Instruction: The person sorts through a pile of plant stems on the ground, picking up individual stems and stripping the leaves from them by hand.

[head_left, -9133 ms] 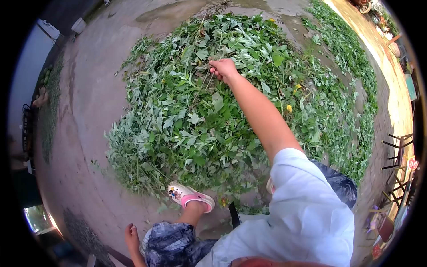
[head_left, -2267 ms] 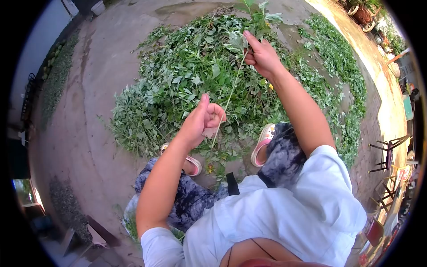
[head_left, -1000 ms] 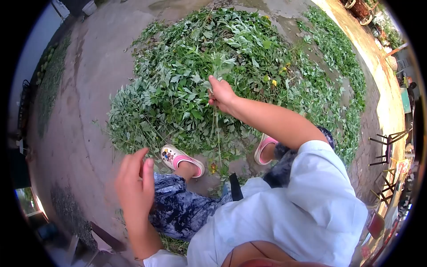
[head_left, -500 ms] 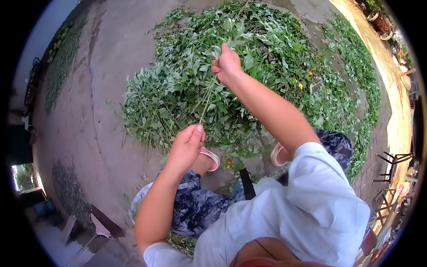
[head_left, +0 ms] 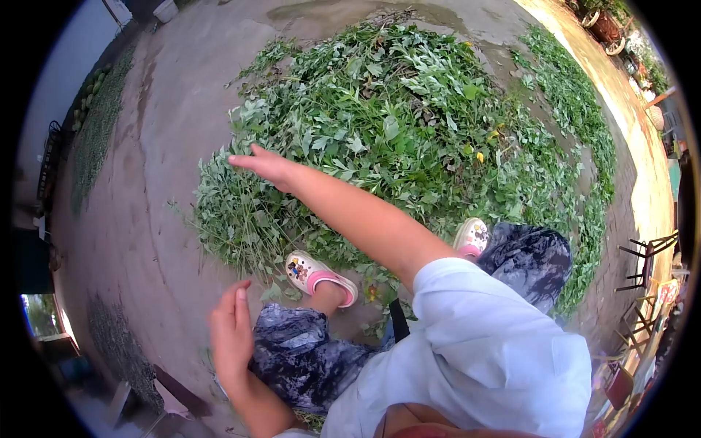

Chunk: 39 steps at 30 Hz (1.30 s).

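**Over the leafy-stalk heap (head_left: pixel 387 131)**

We hold our right hand (head_left: pixel 261 165) empty, fingers extended, over the heap's left end on the ground (head_left: pixel 175 212). Our left hand (head_left: pixel 232 332), loosely spread, also empty, hangs beside our patterned trousers (head_left: pixel 299 354).

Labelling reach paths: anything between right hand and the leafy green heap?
Nothing visible: the right hand overlaps the left side of the leafy green heap in view, contact unclear. The white-and-pink clogs stand nearer the body, off that line.
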Motion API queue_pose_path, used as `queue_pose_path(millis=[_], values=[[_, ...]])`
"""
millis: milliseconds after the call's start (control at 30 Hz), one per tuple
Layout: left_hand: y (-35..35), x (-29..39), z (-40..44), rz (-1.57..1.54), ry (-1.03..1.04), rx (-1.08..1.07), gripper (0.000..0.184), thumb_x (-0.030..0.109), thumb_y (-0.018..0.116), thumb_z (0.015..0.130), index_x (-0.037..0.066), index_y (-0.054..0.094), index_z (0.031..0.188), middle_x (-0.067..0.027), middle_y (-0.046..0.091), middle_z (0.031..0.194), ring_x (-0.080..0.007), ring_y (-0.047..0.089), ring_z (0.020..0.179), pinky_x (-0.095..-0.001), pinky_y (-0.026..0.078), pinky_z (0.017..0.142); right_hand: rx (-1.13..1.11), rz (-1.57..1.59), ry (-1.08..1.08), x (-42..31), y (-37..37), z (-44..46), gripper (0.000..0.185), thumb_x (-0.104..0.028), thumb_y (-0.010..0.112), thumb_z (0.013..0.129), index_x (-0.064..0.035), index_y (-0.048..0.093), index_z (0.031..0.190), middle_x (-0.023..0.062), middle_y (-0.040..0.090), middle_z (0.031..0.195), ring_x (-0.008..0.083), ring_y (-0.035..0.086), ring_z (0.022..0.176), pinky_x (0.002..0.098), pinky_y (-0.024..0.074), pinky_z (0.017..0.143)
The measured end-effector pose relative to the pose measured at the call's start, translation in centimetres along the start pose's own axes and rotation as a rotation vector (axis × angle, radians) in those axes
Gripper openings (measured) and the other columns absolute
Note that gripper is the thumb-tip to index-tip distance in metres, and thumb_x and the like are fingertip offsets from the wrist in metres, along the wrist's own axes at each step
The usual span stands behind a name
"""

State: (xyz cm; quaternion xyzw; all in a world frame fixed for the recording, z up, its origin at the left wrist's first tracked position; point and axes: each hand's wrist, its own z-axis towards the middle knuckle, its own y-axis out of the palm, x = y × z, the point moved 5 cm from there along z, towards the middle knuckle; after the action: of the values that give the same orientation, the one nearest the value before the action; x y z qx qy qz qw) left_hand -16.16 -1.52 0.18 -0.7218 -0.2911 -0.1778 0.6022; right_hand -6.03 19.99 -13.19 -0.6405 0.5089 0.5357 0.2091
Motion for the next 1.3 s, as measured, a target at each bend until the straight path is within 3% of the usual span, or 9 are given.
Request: queue_pose_path(millis=[133,167,200,300,467,667,800,1067,1300], values=[[-3.0,-16.0,-3.3,0.212,-0.084,0.195,0.028,0.018,0.041,0.088,-0.003,0.059,0.095,-0.0216,0.06,0.084,-0.0316,0.059,0.081,-0.0365,0.044,0.073,0.089,-0.09,0.088,6.7,-4.5,-2.3,0.069,-0.038,0.058,0.078,-0.0013,0.03,0.129,0.0163,0.047,0.12,0.0241,0.052,0.099,0.0388,0.0422,0.082],[-2.8,-20.6,-5.2,0.286,-0.205,0.134,0.028,0.018,0.042,0.087,-0.003,0.059,0.093,-0.0225,0.06,0.083,-0.033,0.058,0.081,-0.0371,0.044,0.073,0.192,-0.151,-0.058,9.8,-7.6,-1.5,0.041,-0.031,0.059,0.079,-0.0003,0.053,0.105,0.0087,0.06,0.093,0.0161,0.057,0.074,0.0326,0.0457,0.066],[-2.4,-24.2,-7.3,0.361,-0.327,0.071,0.027,0.017,0.043,0.086,-0.003,0.059,0.09,-0.0234,0.059,0.083,-0.0344,0.058,0.08,-0.0376,0.044,0.073,0.416,-0.489,-0.161,8.7,-10.7,-4.5,0.027,-0.026,0.06,0.074,0.0,0.06,0.081,0.0148,0.061,0.081,0.026,0.059,0.07,0.0352,0.0461,0.066],[2.0,-43.3,-17.3,0.627,-0.537,-0.518,0.027,0.022,0.049,0.08,0.0,0.06,0.092,-0.0235,0.059,0.086,-0.0369,0.057,0.085,-0.0418,0.044,0.076,0.83,-0.753,-0.237,7.7,-18.3,-8.7,0.018,-0.017,0.062,0.071,-0.0025,0.056,0.08,0.0166,0.056,0.09,0.0312,0.053,0.085,0.0362,0.0434,0.074],[4.2,-45.6,-23.7,0.807,-0.706,-0.733,0.03,0.024,0.051,0.079,0.001,0.058,0.096,-0.0229,0.059,0.09,-0.0367,0.057,0.087,-0.0423,0.044,0.077,1.107,-1.19,-0.412,3.4,-22.9,-8.6,0.047,-0.021,0.063,0.072,-0.0031,0.046,0.111,0.0149,0.048,0.114,0.029,0.041,0.112,0.0381,0.0332,0.093],[-0.9,-40.1,-17.3,0.742,-0.62,-0.257,0.037,0.026,0.054,0.077,0.002,0.056,0.105,-0.0222,0.057,0.099,-0.0359,0.055,0.093,-0.042,0.043,0.08,0.628,-1.063,0.318,6.5,-26.7,-5.3,0.031,-0.029,0.051,0.08,-0.0048,0.057,0.099,0.0142,0.059,0.1,0.0289,0.054,0.099,0.0405,0.0405,0.087],[-3.9,-30.9,-7.0,0.307,-0.348,0.215,0.037,0.024,0.049,0.084,0.002,0.05,0.114,-0.0201,0.055,0.105,-0.0298,0.055,0.092,-0.0367,0.044,0.078,0.446,-1.167,0.023,3.8,-25.7,-9.2,0.031,-0.027,0.041,0.085,-0.0032,0.06,0.082,0.0182,0.06,0.086,0.0359,0.056,0.084,0.0427,0.0439,0.076],[-2.6,4.6,-0.1,0.108,0.243,0.151,0.031,0.016,0.049,0.085,0.001,0.051,0.111,-0.0158,0.053,0.109,-0.0264,0.053,0.097,-0.0321,0.04,0.084,0.543,-1.442,-0.493,-13.6,-19.6,-23.6,0.032,-0.029,0.039,0.089,-0.003,0.052,0.075,0.018,0.055,0.065,0.0392,0.052,0.067,0.0465,0.0415,0.063],[3.1,16.2,-1.6,-0.02,0.583,-0.113,0.049,0.016,0.057,0.079,0.001,0.04,0.123,-0.0165,0.042,0.124,-0.027,0.04,0.117,-0.0336,0.03,0.096,0.573,-0.546,-0.768,-22.9,-16.1,-32.2,0.032,-0.031,0.037,0.091,-0.0055,0.048,0.077,0.0021,0.05,0.06,0.0084,0.043,0.048,0.0229,0.0353,0.046]])
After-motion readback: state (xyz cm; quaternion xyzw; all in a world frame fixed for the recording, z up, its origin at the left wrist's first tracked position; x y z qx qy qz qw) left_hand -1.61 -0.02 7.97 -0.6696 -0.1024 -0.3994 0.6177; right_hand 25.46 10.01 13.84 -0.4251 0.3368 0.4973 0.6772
